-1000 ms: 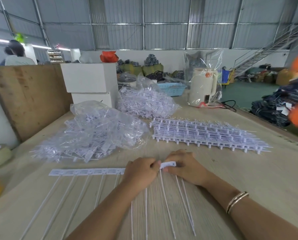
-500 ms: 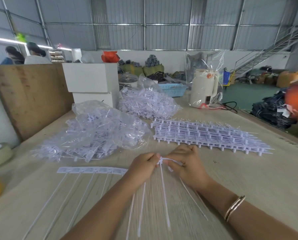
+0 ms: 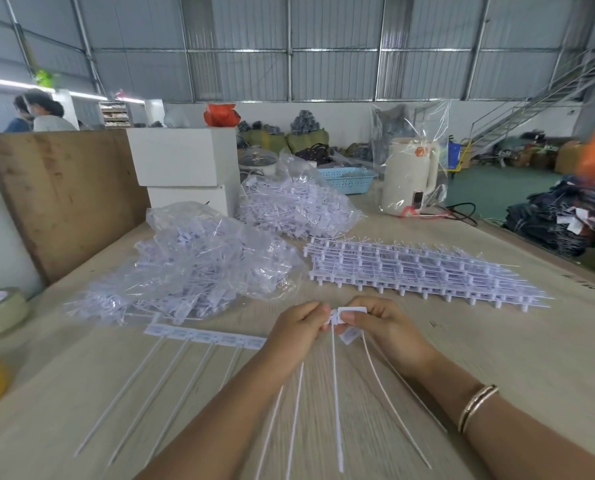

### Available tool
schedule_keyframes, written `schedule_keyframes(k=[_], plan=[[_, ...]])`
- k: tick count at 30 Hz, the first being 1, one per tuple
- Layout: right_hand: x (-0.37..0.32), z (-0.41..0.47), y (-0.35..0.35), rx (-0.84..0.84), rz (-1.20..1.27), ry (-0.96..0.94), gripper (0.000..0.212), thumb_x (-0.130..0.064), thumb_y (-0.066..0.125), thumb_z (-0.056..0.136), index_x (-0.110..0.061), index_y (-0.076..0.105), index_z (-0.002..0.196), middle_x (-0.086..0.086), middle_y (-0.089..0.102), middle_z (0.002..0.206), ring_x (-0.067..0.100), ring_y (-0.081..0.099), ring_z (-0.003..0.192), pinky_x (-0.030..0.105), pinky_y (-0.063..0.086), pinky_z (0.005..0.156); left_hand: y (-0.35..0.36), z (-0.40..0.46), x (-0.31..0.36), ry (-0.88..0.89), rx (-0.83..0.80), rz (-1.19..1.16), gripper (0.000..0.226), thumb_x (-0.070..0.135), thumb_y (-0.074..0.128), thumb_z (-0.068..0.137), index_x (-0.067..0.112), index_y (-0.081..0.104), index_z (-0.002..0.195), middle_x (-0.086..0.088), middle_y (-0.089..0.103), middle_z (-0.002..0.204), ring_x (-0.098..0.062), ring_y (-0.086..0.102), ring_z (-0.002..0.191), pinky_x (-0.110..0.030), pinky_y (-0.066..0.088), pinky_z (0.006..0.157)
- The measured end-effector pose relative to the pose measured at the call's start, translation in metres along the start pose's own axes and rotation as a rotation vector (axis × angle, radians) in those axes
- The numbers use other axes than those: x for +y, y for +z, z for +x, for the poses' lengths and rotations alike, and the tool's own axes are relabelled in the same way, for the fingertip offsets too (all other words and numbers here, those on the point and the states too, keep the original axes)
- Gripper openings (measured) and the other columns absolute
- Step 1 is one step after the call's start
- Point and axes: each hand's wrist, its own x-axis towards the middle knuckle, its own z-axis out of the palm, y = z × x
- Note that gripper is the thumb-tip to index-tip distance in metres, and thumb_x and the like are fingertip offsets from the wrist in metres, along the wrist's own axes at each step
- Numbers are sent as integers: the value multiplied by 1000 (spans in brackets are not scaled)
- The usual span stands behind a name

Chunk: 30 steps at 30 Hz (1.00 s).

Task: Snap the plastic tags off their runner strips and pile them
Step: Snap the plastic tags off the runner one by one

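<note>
- Here, the left hand (image 3: 298, 327) and the right hand (image 3: 379, 323) meet fingertip to fingertip, each grip pinching the same strip of tags (image 3: 345, 318) right at the joint between two heads.
- The right grip holds the end tag, its head bent upward from the joint; a second loose head hangs just beneath that grip.
- Out to the left of the left grip, the rest of the strip (image 3: 206, 337) lies flat on the desk (image 3: 497, 348), tails trailing back toward the person.
- Likely slip: twisting too far from the joint could bend a head or tear a thin tail rather than part it cleanly.
- The long tails under both grips could tangle or drag the resting strip along when the hands pull apart.
- Beyond the grips, the bagged pile (image 3: 192, 265) and the stacked strips (image 3: 410, 271) sit near; a flicked tag could land among unsnapped ones.
</note>
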Motion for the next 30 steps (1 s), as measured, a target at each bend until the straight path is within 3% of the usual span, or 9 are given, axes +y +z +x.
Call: schedule_keyframes(k=[3, 5, 8, 11, 13, 15, 18, 23, 30], plan=[[4, 1, -3, -43, 10, 13, 14, -22, 65, 78, -11, 73, 76, 6, 72, 76, 15, 67, 69, 27, 51, 65, 0, -4, 2, 3, -32, -25, 41, 17, 44, 98, 22, 48, 58, 18, 46, 45, 6, 42, 47, -7, 33, 52], [6, 2, -5, -43, 59, -4, 13, -22, 66, 81, -13, 74, 78, 10, 72, 82, 19, 68, 75, 27, 53, 69, -2, -4, 5, -13, -19, -71, 38, 18, 43, 98, 17, 48, 60, 13, 44, 50, -4, 43, 53, -16, 34, 53], [7, 4, -19, 177, 332, -5, 15, -21, 63, 81, -12, 75, 84, 13, 73, 93, 25, 70, 85, 27, 54, 74, -13, 1, 7, -83, 91, -215, 34, 18, 41, 98, 14, 54, 67, 0, 43, 56, -16, 45, 61, -27, 34, 54], [10, 1, -29, 188, -77, 43, 16, -29, 66, 82, -20, 76, 89, -1, 74, 98, 12, 68, 90, 17, 51, 74, -21, -2, -5, 46, 133, 74, 37, 21, 41, 99, 25, 54, 65, 15, 52, 54, 1, 49, 58, -16, 38, 57], [11, 3, -28, 109, -439, -43, 12, -21, 66, 86, -16, 76, 84, -1, 72, 92, 7, 65, 86, 11, 45, 72, -21, -3, -15, 65, 133, 272, 36, 21, 42, 99, 24, 49, 64, 11, 51, 59, -8, 50, 62, -24, 37, 61], [17, 8, -22, 6, -748, -141, 15, -20, 64, 88, -9, 74, 84, 1, 68, 93, 13, 61, 89, 20, 43, 80, -20, -1, -23, 61, 117, 499, 26, 20, 41, 98, 20, 53, 76, 3, 52, 71, -21, 55, 74, -33, 42, 69], [24, 10, -16, -42, -1114, -16, 23, -39, 60, 89, -25, 69, 104, -9, 59, 109, 12, 51, 106, 32, 33, 91, -18, -2, -22, 27, 90, 642, 18, 18, 41, 94, 21, 55, 106, 0, 60, 102, -23, 56, 97, -38, 44, 86], [13, 5, -15, 100, -1019, -35, 23, -36, 57, 90, -30, 66, 111, -10, 55, 110, 11, 52, 105, 39, 37, 97, -15, -6, -20, 81, 76, 700, 33, 16, 45, 89, 24, 45, 121, 5, 56, 110, -20, 55, 98, -35, 42, 89], [15, -2, -13, -29, -1112, -14, 26, -19, 64, 85, -21, 67, 111, 4, 56, 105, 17, 52, 96, 22, 42, 85, -17, -8, -22, 171, 14, 785, 36, 15, 48, 90, 20, 43, 125, 4, 56, 115, -17, 56, 102, -33, 39, 92]])
